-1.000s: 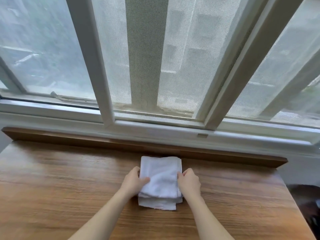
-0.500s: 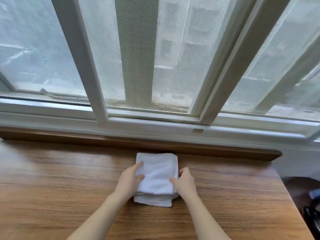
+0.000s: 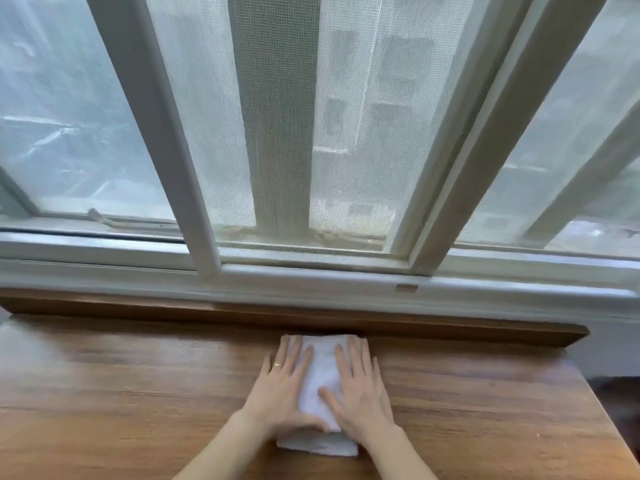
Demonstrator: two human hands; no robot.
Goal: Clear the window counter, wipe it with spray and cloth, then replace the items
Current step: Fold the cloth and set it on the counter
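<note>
The folded white cloth [image 3: 320, 375] lies flat on the wooden bench [image 3: 138, 393], directly beneath both hands, so nothing has to be reached for; its long axis runs away from the person toward the window, its far short edge just beside the dark wooden ledge [image 3: 242, 315] at the back of the bench, its near edge showing below the wrists; the left hand [image 3: 282, 393] covers the left flank of the cloth and the right hand [image 3: 360, 393] the right flank, neither nearer than the other, with a strip of bare cloth between them; each grip is spread wide, fingers straight and pointing toward the window, palms pressing down, nothing pinched or curled round; a ring shows on a finger of the left hand; judged from this, a wiping stroke would go either along the long axis, toward or away from the ledge, or sideways across the grain of the bench, and the flat two-handed press suits both; the cloth looks like soft terry, folded into several layers with the lower layers peeping out at the near edge, clean and white; no spray bottle and no other items are in view on the bench; the window frame [image 3: 311, 271] stands behind the ledge
</note>
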